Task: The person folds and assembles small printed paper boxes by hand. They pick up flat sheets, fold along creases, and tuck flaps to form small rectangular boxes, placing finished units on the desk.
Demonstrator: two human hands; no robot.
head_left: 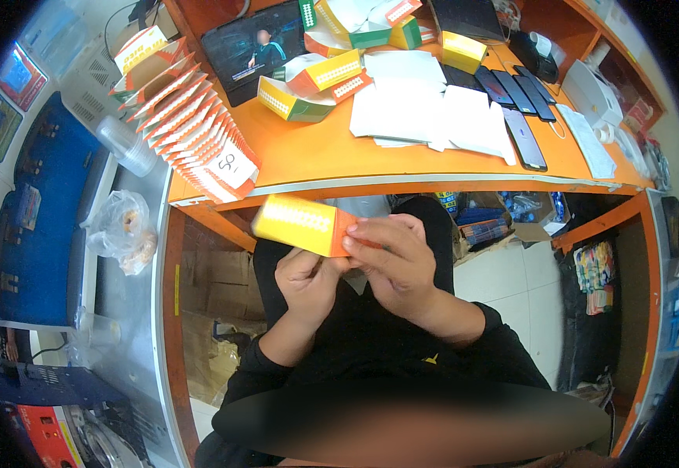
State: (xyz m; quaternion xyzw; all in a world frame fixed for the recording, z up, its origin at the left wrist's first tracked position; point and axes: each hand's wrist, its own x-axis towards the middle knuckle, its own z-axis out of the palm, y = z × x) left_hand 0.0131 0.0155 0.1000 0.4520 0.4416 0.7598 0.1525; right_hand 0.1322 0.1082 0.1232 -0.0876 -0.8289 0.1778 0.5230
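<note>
Over my lap, in front of the desk edge, I hold a small folded carton (296,222), yellow along its length and orange at its right end. My right hand (395,264) is closed round the orange end, fingers across its face. Beneath the carton, my left hand (308,282) pinches its lower edge; the fingertips are partly hidden. On the desk beyond lie similar yellow, orange and green folded cartons (316,82), some of them heaped at the back. A tall row of nested orange and white cartons (191,117) leans at the desk's left end.
White paper sheets (402,101) cover the desk's middle. Several phones (525,139) lie to the right, near a white device (593,93). A screen (253,47) stands at the back. On the left counter sit plastic cups (126,144) and a clear bag (125,226).
</note>
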